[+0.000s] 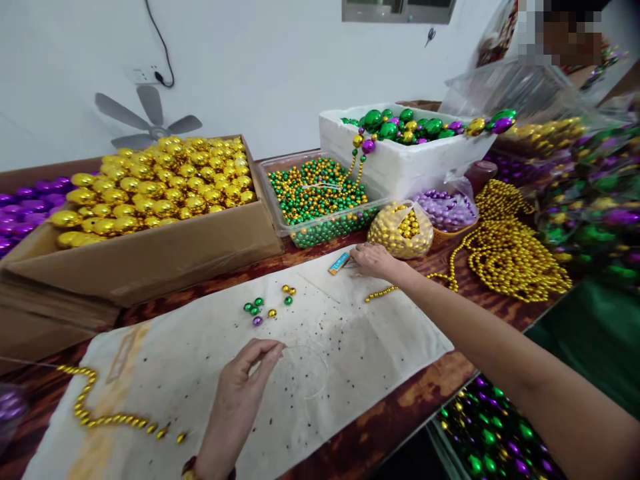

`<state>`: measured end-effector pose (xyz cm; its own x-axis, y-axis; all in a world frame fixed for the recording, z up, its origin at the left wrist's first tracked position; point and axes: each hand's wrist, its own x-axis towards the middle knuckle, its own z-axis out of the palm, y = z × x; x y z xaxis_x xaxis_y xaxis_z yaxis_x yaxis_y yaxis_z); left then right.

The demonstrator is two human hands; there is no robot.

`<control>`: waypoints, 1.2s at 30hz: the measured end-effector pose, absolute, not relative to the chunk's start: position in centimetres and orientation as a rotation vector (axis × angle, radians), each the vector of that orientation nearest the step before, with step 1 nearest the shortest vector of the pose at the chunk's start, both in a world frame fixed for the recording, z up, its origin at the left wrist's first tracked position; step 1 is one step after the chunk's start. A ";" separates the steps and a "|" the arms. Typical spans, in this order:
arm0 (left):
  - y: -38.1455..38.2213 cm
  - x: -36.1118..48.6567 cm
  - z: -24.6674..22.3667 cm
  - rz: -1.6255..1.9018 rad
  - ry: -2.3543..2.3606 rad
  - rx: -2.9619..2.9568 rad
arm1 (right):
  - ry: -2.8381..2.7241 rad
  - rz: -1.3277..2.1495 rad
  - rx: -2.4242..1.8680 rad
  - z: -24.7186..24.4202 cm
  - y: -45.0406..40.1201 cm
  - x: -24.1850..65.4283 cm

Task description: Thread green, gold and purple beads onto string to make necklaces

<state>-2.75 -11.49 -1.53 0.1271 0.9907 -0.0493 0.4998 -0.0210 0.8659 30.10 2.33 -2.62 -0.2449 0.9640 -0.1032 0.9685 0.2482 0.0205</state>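
Observation:
My left hand is closed in a pinch on the end of a thin clear string, which curves in a loop over the white cloth. Farther back, my right hand reaches down to the cloth with curled fingers, beside a small blue and orange packet. What lies under those fingertips is hidden. Loose green beads, gold beads and a purple bead sit between the hands. A gold bead strand lies left of my left hand; another short gold strand lies below my right forearm.
Behind the cloth stand a cardboard box of gold beads, a clear tub of green and gold beads, and a white foam box. Bagged beads and piled gold strands are at right. A person is at upper right.

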 end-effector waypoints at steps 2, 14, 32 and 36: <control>-11.3 -3.2 -1.2 0.861 1.478 1.619 | 2.396 -0.056 1.837 -2.3 2.3 30.1; -12.5 -3.6 0.7 1.023 1.355 1.530 | 2.401 -0.021 1.882 1.4 -5.4 32.7; -12.9 -3.1 1.4 1.048 1.345 1.532 | 2.635 -0.265 1.475 0.3 -15.3 27.9; -13.0 -3.4 1.4 1.029 1.346 1.506 | 2.655 -0.355 1.512 -0.6 -15.1 27.8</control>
